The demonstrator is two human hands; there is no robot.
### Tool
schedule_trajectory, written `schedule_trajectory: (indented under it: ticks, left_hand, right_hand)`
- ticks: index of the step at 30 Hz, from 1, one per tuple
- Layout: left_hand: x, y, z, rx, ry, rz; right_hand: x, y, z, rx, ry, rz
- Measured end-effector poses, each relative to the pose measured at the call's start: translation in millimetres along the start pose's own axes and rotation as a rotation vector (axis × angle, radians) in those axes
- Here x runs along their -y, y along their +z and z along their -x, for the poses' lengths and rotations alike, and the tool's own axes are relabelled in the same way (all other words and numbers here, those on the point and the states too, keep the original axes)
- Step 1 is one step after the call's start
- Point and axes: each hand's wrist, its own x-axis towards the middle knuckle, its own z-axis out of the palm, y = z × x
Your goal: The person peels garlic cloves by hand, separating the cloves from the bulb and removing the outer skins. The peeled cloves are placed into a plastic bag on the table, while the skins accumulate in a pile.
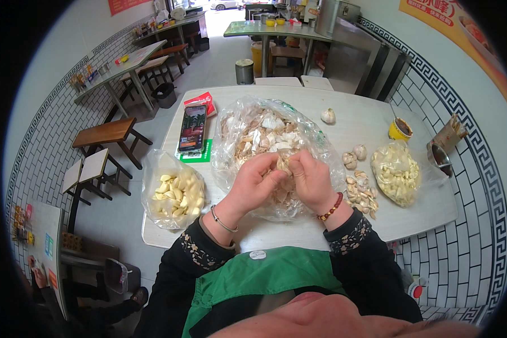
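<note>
Both hands meet over a large clear plastic bag of garlic skins (257,139) in the middle of the table. Between my left hand (255,179) and my right hand (312,175) is a papery piece of garlic (284,162), pinched by the fingertips of both. Whether it is a clove or part of a bulb I cannot tell. To the left stands an open plastic bag of peeled garlic cloves (175,194). Unpeeled cloves (361,192) lie loose to the right, with two garlic bulbs (355,156) just behind them. Another garlic bulb (328,115) sits farther back.
A phone (193,129) with a lit screen rests near the table's left edge, beside a red packet (203,102). At the right are a second bag of peeled cloves (397,173), a yellow tub (400,129) and a metal container (439,158). Another person's hands (38,272) show at lower left.
</note>
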Motion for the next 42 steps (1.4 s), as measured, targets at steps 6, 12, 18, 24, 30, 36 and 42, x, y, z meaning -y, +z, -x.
schedule_trajectory:
  ticks: [6,12,18,24,30,36,42]
  left_hand:
    - [2.6,-0.3,-0.1,-0.003,0.039,-0.017]
    - [2.6,0.9,-0.4,-0.01,0.045,-0.054]
    - [3.9,1.1,0.3,-0.002,0.013,-0.043]
    - [5.2,4.7,1.6,-0.03,-0.063,0.061]
    - [6.6,5.0,1.8,-0.035,-0.028,-0.106]
    - [11.7,10.8,4.5,-0.095,-0.001,-0.079]
    - [14.1,13.4,7.1,-0.092,-0.098,0.13]
  right_hand:
    - [-2.7,-2.9,-1.1,0.05,0.083,-0.048]
    - [-4.0,0.0,-1.3,0.003,0.094,-0.091]
    - [-1.6,-2.7,-1.9,0.021,0.132,-0.095]
    - [0.6,-0.4,-1.8,0.036,0.166,-0.068]
    - [-4.8,0.1,-2.9,0.061,0.092,-0.08]
    - [-8.0,-2.0,-4.6,0.056,0.075,-0.104]
    - [-4.4,-3.0,-3.6,0.073,0.149,-0.118]
